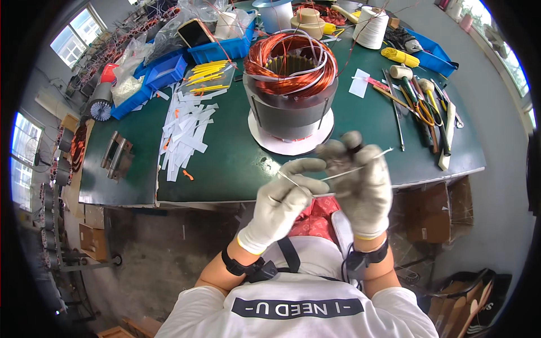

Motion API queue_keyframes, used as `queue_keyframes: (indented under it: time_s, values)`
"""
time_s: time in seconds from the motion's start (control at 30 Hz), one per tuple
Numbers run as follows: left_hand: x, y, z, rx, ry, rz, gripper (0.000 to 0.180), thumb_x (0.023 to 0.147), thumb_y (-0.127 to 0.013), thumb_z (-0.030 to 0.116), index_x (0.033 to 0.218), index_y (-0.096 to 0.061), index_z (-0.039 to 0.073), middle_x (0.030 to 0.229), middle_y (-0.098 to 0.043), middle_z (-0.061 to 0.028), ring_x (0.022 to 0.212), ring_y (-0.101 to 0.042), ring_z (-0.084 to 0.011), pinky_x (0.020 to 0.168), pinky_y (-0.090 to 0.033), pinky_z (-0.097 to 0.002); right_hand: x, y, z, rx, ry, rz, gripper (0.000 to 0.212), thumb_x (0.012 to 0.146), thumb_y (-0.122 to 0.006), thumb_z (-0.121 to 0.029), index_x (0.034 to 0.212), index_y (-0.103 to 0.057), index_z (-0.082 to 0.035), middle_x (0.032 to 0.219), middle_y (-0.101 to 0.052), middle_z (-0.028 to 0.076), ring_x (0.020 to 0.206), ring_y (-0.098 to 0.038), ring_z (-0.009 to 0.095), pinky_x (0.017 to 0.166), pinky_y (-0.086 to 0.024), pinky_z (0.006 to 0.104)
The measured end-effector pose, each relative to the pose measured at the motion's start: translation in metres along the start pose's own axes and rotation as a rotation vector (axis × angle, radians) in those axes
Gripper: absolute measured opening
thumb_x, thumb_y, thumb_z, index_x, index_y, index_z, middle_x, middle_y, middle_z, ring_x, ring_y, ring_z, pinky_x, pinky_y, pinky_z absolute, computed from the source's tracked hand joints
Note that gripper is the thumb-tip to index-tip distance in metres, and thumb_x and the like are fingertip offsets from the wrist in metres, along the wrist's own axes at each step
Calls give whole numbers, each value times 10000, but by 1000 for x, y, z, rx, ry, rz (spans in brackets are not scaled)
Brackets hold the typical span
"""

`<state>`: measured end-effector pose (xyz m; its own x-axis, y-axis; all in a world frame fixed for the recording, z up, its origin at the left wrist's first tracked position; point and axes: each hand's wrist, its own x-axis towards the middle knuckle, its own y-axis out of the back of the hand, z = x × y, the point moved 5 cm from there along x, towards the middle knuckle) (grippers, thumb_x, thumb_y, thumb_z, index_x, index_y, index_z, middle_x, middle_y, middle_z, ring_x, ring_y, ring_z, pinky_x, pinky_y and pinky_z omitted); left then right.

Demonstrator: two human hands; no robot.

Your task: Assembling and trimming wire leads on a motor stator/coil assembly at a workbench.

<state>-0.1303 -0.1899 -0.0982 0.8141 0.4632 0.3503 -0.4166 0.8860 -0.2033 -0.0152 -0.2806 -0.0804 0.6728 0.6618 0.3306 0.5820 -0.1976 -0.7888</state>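
A thin white cord (pixel 340 174) stretches between my two gloved hands, just in front of the table's near edge. My left hand (pixel 283 204) pinches one part of it between thumb and fingers. In my right hand (pixel 365 194) the cord crosses the curled fingers, and its loose end pokes out on the right; these fingertips are blurred and dirty grey. Just beyond the hands stands a motor stator (pixel 291 112), upright on a round white board (pixel 260 134). Copper wire coils (pixel 262 65) with white sleeving ring its top. Neither hand touches it.
White paper strips (pixel 186 127) and yellow sticks (pixel 207 73) lie left on the green table (pixel 225 174), near a metal block (pixel 116 155). Mallets, scissors (pixel 424 112) and rods lie right. Behind are blue bins (pixel 222 49), a phone (pixel 195 32) and a white thread spool (pixel 371 27).
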Motion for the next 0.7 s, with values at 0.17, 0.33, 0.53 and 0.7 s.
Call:
queue_keyframes:
  time_s: [0.17, 0.33, 0.53, 0.7]
  values:
    - [5, 10, -2, 50, 250, 135, 375, 956, -653, 262, 1121, -664, -74, 827, -709, -91, 599, -536, -55, 555, -429, -188, -7, 5, -34, -671, -195, 77, 165, 915, -663, -98, 1058, -692, -20, 922, -690, 111, 614, -577, 105, 561, -469, 220]
    - [3, 2, 4, 269, 142, 27, 294, 970, -637, 200, 1124, -675, -48, 806, -698, -70, 688, -599, -65, 606, -488, -208, -5, -12, -18, -1079, -142, -63, 207, 906, -685, -102, 1060, -718, 32, 934, -676, 59, 840, -603, 99, 727, -510, 238]
    - [0, -2, 3, 273, 109, 60, 357, 965, -644, 282, 1030, -668, -69, 768, -657, -63, 632, -584, -78, 544, -474, -210, -8, -11, -14, -894, -253, 4, 204, 896, -692, -93, 1046, -721, 42, 856, -684, 56, 792, -620, 88, 704, -522, 232]
    - [-3, -1, 3, 250, 121, 84, 323, 953, -663, 244, 1025, -668, -71, 794, -661, -64, 647, -583, -85, 559, -470, -216, -10, -8, -9, -797, -226, 47, 185, 868, -700, -86, 995, -721, 46, 840, -697, 100, 714, -642, 93, 626, -518, 238]
